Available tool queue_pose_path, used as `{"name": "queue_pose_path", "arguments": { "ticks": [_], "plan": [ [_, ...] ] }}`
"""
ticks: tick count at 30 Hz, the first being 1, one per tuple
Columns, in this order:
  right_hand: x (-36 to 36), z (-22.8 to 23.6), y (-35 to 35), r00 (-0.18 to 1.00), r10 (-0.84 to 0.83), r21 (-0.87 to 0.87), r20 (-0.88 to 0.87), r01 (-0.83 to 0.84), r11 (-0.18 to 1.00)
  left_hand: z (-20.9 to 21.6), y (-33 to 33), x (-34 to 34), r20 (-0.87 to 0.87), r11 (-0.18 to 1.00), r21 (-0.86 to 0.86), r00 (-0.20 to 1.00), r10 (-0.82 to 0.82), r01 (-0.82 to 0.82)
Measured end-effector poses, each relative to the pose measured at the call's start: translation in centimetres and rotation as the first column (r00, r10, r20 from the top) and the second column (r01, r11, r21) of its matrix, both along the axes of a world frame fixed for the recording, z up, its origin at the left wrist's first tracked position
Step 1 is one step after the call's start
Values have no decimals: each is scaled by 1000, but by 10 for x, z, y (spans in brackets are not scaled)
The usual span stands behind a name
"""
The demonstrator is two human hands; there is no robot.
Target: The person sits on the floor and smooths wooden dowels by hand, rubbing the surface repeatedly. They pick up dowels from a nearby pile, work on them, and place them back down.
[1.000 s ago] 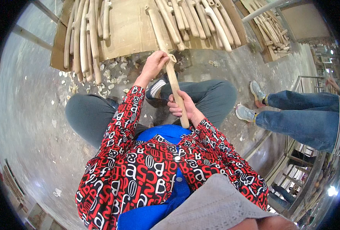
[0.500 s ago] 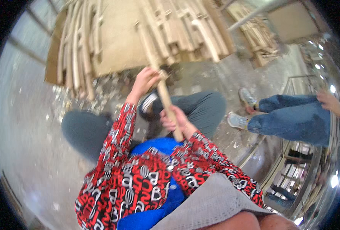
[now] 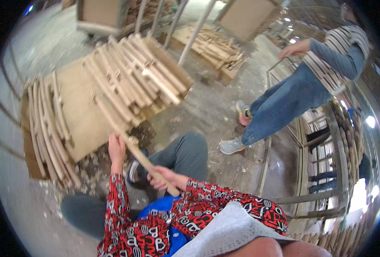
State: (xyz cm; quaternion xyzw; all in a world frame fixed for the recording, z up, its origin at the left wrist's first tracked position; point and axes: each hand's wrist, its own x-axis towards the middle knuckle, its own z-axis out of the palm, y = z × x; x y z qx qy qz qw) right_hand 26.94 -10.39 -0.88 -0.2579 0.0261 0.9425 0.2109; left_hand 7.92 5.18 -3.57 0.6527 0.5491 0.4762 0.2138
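A long, pale wooden stick (image 3: 140, 158) with a knob-like bump partway along slants from near my lap up toward the piled wood. My right hand (image 3: 167, 177) is wrapped around its near end, close to a blue garment at my waist. Farther along, my left hand (image 3: 117, 149) closes on the stick's left side, just short of the bump; its fingertips are partly hidden. The stick's far end reaches over a brown board (image 3: 72, 107). On that board lie a large pile of similar sticks (image 3: 132, 77) at the right and a smaller row (image 3: 48, 128) at the left.
Wood shavings (image 3: 93, 171) litter the floor around my bent legs. To the right stands a person (image 3: 284, 98) in jeans and a striped top. Behind the board are metal posts (image 3: 196, 32) and another stack of wood pieces (image 3: 211, 47). A metal rack (image 3: 318, 201) stands at the lower right.
My view has swung rightward and up, so the board, stick and hands sit lower and farther left, and more of the standing person shows. Both hands remain on the stick.
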Motion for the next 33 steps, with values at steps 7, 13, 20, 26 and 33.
{"name": "queue_pose_path", "arguments": {
  "ticks": [7,13,20,26,33],
  "plan": [
    [-4,-9,2,982,-34,1,-186,35,999,1,0,-29,329,964,-231,943,-52,134],
    [-7,-2,1,996,-27,47,-81,31,998,29,-19,-23,119,933,-154,944,-309,325],
    [-6,2,3,1000,3,62,29,-5,998,36,-17,-12,-51,942,-51,941,-335,332],
    [-3,0,3,995,25,29,99,-28,999,30,-18,-4,-235,946,124,935,-266,300],
    [0,-1,-1,998,12,61,68,-16,998,26,-24,17,-239,961,238,968,-79,138]
  ]
}}
